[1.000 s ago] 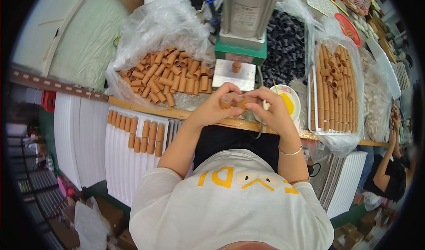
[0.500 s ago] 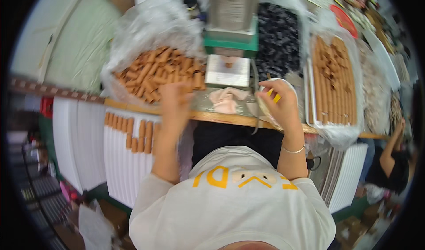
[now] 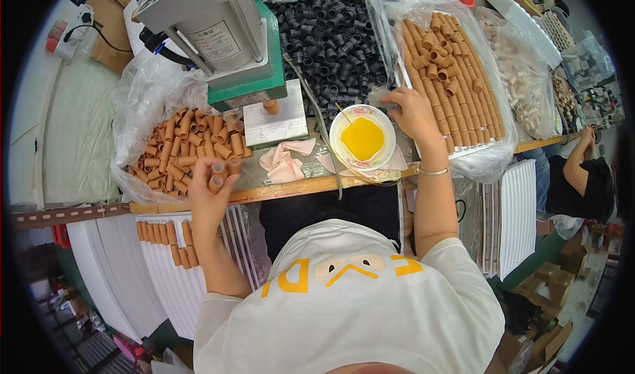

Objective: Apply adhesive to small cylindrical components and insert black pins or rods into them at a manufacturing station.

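My left hand [image 3: 209,198] is closed around short brown tubes [image 3: 217,175], held in front of the loose heap of brown tubes [image 3: 175,152]. To the right, my right hand [image 3: 418,114] hovers between a bowl [image 3: 336,139] of yellow liquid and a tray [image 3: 405,76] with rows of brown tubes. Its fingers are partly bent and apart, with nothing visible in them. A thin stick [image 3: 344,114] leans in the bowl. One brown tube [image 3: 270,107] stands on the metal plate [image 3: 254,126] under a green and grey press [image 3: 248,93].
Black ring-like parts [image 3: 331,49] fill a plastic bag behind the bowl. A pink cloth [image 3: 286,161] lies by the wooden table edge [image 3: 284,190]. More tubes [image 3: 155,232] lie on a white ridged tray [image 3: 175,281] at lower left. Another person [image 3: 579,182] sits at far right.
The view has shifted, so the press and heap appear farther left. My right hand has moved off the bowl to its right side. My left hand now shows tubes in its grip near the heap.
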